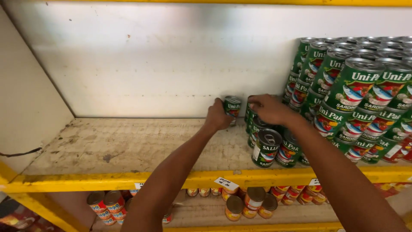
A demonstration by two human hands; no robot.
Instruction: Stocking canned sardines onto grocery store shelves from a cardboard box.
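Shelf (128, 148) bare leftward; left hand (216, 117) grips can (233, 107).

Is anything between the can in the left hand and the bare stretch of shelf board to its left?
Nothing visible. The left hand grips the green can at the back wall; the shelf board to its left is bare. The stacked cans stand on its right, under the right hand.

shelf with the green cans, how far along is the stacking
Done: the right end of the shelf holds tall stacked rows of green cans. In hand: the left hand holds one can at the back, and the right hand rests on a shorter stack. Left: the shelf's left half holds no cans.
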